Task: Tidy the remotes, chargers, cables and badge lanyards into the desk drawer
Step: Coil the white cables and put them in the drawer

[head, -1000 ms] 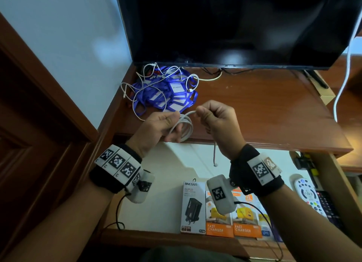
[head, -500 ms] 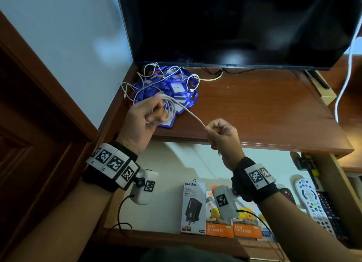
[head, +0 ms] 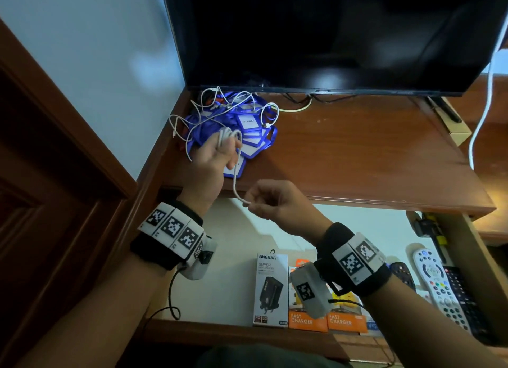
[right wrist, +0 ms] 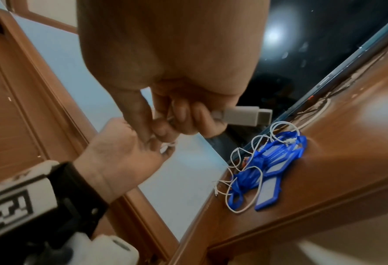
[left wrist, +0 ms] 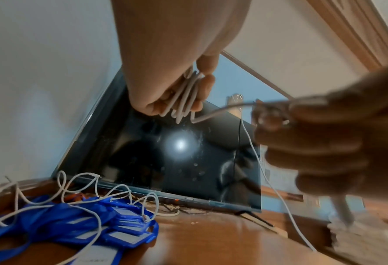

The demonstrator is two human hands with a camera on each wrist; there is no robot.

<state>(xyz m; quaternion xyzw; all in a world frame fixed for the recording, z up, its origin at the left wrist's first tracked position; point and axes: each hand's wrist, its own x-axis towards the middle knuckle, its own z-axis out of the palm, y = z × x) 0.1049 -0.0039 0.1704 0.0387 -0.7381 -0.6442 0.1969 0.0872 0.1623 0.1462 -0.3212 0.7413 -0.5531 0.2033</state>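
Fingers of the left hand [head: 213,158] are curled round a coiled white cable [head: 229,138]; its loose end is pinched by the right hand [head: 277,202]. Charger boxes [head: 270,288] and remotes [head: 437,282] are held in the open drawer [head: 233,333] at 6 o'clock, lanyards [head: 247,128] left at the desk's [head: 371,153] 10 o'clock corner.

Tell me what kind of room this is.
Probably a home living room or bedroom corner: a flat TV stands on a wooden desk against a wall, and remotes and boxed chargers lie in its open drawer.
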